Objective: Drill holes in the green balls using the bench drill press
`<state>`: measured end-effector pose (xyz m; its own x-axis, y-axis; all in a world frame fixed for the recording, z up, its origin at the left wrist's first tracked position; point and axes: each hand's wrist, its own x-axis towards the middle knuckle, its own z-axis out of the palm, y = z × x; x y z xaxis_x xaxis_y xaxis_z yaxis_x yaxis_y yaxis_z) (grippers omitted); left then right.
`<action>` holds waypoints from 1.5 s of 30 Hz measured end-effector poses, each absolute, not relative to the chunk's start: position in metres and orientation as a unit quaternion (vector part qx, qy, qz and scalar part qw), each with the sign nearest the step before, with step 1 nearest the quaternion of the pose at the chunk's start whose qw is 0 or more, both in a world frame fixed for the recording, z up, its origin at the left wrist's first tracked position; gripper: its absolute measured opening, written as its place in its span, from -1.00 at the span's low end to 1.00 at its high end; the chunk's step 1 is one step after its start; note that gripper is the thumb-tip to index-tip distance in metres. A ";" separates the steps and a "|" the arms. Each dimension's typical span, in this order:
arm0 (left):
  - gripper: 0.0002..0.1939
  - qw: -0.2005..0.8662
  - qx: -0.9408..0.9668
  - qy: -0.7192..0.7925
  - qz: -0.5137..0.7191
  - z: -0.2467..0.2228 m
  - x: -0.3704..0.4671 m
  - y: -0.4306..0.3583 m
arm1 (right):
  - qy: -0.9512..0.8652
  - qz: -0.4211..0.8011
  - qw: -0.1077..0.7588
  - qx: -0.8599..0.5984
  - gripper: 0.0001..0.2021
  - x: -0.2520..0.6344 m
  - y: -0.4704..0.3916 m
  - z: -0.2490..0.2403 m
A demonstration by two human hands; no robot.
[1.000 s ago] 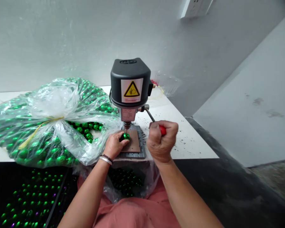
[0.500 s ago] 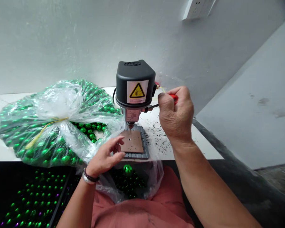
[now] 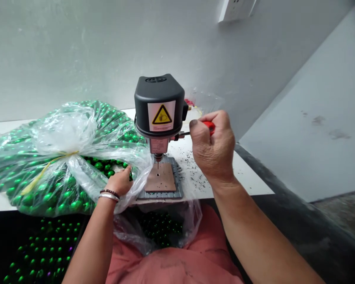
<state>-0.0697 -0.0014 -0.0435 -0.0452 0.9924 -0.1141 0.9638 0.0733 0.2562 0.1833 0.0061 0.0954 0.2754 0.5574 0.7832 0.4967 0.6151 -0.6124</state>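
One R hand [image 3: 213, 148] fisted round red knob [image 3: 210, 127].

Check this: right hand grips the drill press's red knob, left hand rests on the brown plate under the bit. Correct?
Not quite: the left hand isn't on the brown plate; the head view shows it at the green balls by the plastic bag. The right hand does grip the red knob, and the plate is under the bit.

We see the black drill [image 3: 159, 104] upright on the table [image 3: 248, 181], glossy green balls [image 3: 98, 165] heaped beside it in a clear bag [image 3: 63, 132]
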 end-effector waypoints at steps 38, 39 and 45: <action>-0.39 0.590 0.335 0.520 0.520 -0.027 0.015 -0.043 | -0.619 0.030 0.660 -0.424 -0.77 0.185 0.010 0.093; -0.38 0.556 0.369 0.553 0.499 -0.028 0.011 -0.036 | -0.620 0.032 0.659 -0.424 -0.77 0.185 0.010 0.093; -0.42 0.455 0.536 0.634 0.323 -0.021 0.001 -0.011 | -0.621 0.052 0.655 -0.428 -0.77 0.185 0.010 0.096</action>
<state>0.0010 -0.0108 -0.0213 -0.0124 0.9728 -0.2312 0.3859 0.2179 0.8964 0.1853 0.0103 0.0960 0.2244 0.6001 0.7678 0.4633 0.6275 -0.6258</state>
